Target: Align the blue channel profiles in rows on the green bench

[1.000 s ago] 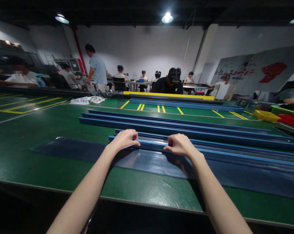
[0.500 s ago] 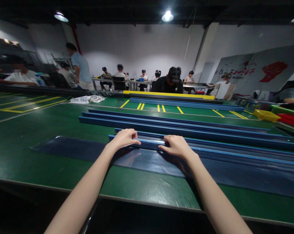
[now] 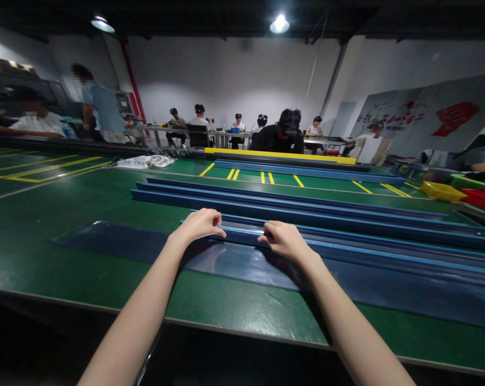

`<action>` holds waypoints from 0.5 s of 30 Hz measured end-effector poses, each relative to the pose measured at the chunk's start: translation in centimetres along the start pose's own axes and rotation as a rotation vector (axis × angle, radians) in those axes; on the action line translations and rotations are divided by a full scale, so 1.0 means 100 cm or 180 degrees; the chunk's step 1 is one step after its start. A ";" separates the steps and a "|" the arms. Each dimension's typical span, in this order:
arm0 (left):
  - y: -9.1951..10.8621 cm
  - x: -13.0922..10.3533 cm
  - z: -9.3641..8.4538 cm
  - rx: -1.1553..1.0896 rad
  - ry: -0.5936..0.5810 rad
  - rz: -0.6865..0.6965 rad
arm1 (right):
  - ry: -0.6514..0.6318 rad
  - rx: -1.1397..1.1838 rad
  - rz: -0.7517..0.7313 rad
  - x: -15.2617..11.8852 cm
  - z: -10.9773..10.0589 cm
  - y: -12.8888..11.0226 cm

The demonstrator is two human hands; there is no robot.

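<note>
A long blue channel-shaped strip (image 3: 242,236) lies lengthwise across the table in front of me. My left hand (image 3: 198,224) is closed over its rim near the left end, thumb on the near side and fingers curled over the far side. Further right along the same strip, my right hand (image 3: 285,239) pinches the rim with thumb and bent fingers. Both fingertips are partly hidden. Under and in front of the strip lies a flat, shiny, see-through plastic sleeve (image 3: 230,264), looking dark blue. Behind it rests another long blue channel strip (image 3: 210,202), untouched.
The green table (image 3: 77,198) has its near edge below my forearms. Farther back are a yellow bar (image 3: 282,155), another blue strip (image 3: 306,171) and a plastic bag (image 3: 146,161). Yellow (image 3: 441,191) and red bins (image 3: 481,198) stand right. A person in black (image 3: 272,140) sits opposite.
Both hands have shifted slightly left along the strip, and my right fingers have curled in tighter. The strip looks still. In the background, a person in light blue has walked left.
</note>
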State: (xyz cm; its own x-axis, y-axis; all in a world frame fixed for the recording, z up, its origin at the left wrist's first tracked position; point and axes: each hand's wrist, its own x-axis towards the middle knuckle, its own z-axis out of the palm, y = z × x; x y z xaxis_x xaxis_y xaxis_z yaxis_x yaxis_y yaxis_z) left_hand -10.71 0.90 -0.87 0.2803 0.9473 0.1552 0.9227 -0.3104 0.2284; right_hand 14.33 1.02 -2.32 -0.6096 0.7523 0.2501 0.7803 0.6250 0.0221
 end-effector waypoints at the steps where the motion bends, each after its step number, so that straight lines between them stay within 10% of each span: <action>1: -0.001 0.000 -0.001 0.0014 -0.0009 -0.0025 | -0.0015 -0.0018 0.0008 0.000 -0.001 -0.001; 15: -0.004 0.003 0.004 -0.0021 0.0002 -0.0061 | -0.0194 -0.0150 0.0157 0.001 -0.008 -0.007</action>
State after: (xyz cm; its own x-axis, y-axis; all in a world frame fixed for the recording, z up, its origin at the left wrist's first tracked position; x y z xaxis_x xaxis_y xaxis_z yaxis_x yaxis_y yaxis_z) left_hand -10.90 1.29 -1.26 0.2624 0.9530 0.1514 0.9261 -0.2928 0.2378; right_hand 13.81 0.51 -1.58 -0.5766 0.7940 0.1925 0.8144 0.5775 0.0571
